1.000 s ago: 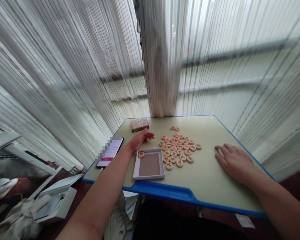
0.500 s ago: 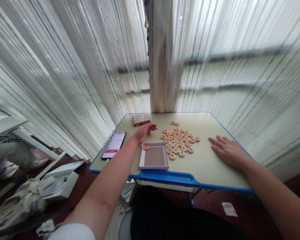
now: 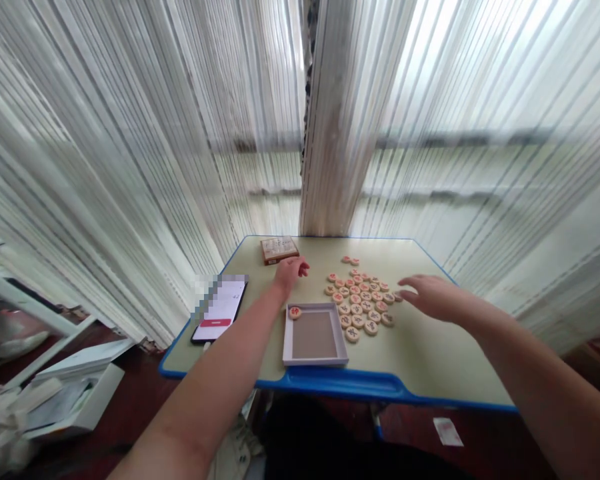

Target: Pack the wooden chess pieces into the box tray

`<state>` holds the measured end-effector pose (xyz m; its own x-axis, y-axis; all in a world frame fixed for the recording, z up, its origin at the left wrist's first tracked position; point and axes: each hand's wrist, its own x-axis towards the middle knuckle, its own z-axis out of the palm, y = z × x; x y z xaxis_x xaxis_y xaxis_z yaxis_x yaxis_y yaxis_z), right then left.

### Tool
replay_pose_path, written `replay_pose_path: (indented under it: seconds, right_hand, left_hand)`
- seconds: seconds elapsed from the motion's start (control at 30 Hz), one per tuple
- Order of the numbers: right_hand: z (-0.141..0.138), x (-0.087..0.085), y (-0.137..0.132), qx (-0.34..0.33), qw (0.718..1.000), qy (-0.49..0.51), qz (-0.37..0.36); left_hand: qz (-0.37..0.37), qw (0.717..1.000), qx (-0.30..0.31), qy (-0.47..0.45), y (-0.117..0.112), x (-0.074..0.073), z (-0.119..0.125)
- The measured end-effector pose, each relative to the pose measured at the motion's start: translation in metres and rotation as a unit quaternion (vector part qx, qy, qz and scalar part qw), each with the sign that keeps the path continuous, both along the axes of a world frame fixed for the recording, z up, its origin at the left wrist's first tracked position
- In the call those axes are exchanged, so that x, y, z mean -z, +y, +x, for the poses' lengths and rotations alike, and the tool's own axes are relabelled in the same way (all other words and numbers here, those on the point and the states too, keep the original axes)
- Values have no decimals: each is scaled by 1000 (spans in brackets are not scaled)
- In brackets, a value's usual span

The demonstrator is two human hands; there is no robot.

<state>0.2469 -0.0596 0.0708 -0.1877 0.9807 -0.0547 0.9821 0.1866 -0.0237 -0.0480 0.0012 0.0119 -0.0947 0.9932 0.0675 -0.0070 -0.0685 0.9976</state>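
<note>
Xiangqi pieces (image 3: 359,299), round and wooden with red or dark characters, lie in a loose cluster on the table. My right hand (image 3: 425,297) hovers at the cluster's right side, its thumb and fingers apart, fingertips close to the outermost piece (image 3: 399,297). Whether they touch it, I cannot tell. Left of the cluster, my left hand (image 3: 293,269) has loosely bent fingers with nothing visible in them. It is just beyond a shallow open box tray (image 3: 343,333). One red-marked piece (image 3: 295,313) rests in the tray's far left corner.
A patterned brown box (image 3: 279,249) lies at the table's back left. The phone (image 3: 223,308) is near the left edge. Two red-marked pieces (image 3: 351,261) sit apart behind the cluster. A blue rim (image 3: 345,382) borders the table, with striped curtains (image 3: 260,120) behind.
My right hand has lifted off the table's right side and moved left to the pieces. The fingers of my left hand have curled more. The view has shifted slightly.
</note>
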Motion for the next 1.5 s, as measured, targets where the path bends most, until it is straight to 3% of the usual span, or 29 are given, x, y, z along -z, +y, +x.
replay_pose_path:
  seconds: [0.1,0.23,0.33,0.4,0.6,0.8,0.9,1.0,1.23,1.37,1.5]
  right_hand:
    - [-56,-15,5,-73,991,81,83]
    - [-90,12,6,-152,960,152,178]
    - [-84,32,5,-167,959,160,165]
    - [-75,37,8,-175,953,193,156]
    - [-59,37,26,-108,958,193,182]
    - [-51,46,40,-76,960,201,179]
    - [-48,49,44,-77,963,192,172]
    - [-50,49,43,-86,962,194,170]
    - [-74,43,20,-249,936,222,111]
    - [-84,41,12,-260,940,201,91]
    - [-87,42,12,-240,947,185,110]
  left_hand:
    - [7,999,13,46,-1,-1,0]
    - [-5,987,102,122,-2,-4,-6]
    - [-32,963,216,156,-5,-8,-11]
    - [-41,945,269,182,-7,-10,-14]
    - [-44,927,313,203,-9,-9,-19]
    - [-24,880,396,262,-9,-11,-22]
    - [25,859,406,311,-9,-13,-21]
    - [37,855,403,324,-10,-14,-19]
    - [20,852,411,323,-12,-19,-19]
    - [-16,841,374,390,-24,-36,-26]
    - [21,797,307,520,-43,-60,-39]
